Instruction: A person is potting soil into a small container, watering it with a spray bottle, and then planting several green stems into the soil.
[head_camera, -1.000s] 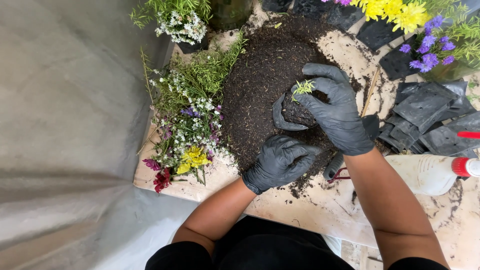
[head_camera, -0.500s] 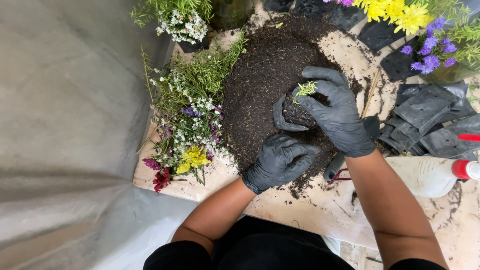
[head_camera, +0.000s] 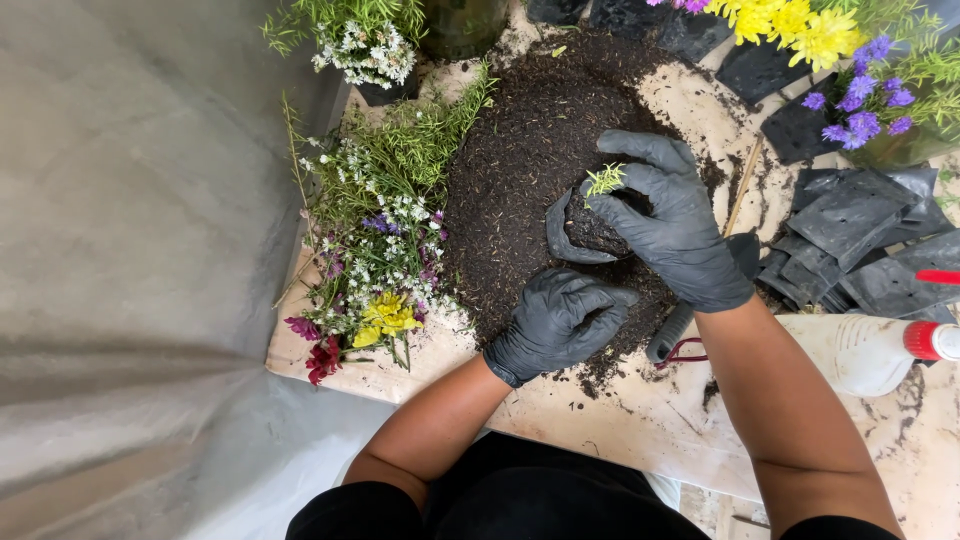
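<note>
Cupping a small black nursery bag (head_camera: 585, 232) full of soil in the right hand (head_camera: 672, 232), black glove on, fingers curled about halfway round it and thumb hooked under the near edge. Holding a tiny green sprig (head_camera: 604, 180) up at the fingertips too, right over the bag's mouth. Sitting just above the near side of the big round soil heap (head_camera: 520, 160), middle of the pale stone slab (head_camera: 900, 440).

Left hand (head_camera: 556, 322), also gloved, bunched into a loose fist and pressed down into the near rim of the heap, knuckles up. Can't tell if any soil is actually caught inside, so calling it clenched on nothing visible.

Counting now: two gloves, one filled bag, one sprig. One bundle of cut flowers (head_camera: 375, 250) lying left of the heap, mostly white and green, with yellow and dark red heads at the near end. One pile of empty black bags (head_camera: 850, 235) flattened out on the right, too overlapped to count. One white spray bottle (head_camera: 885, 350) with a red cap lying on its side near the right forearm, no label readable. Yellow and purple blooms (head_camera: 840, 60) top right, grey sheeting (head_camera: 130, 250) covering the left.
</note>
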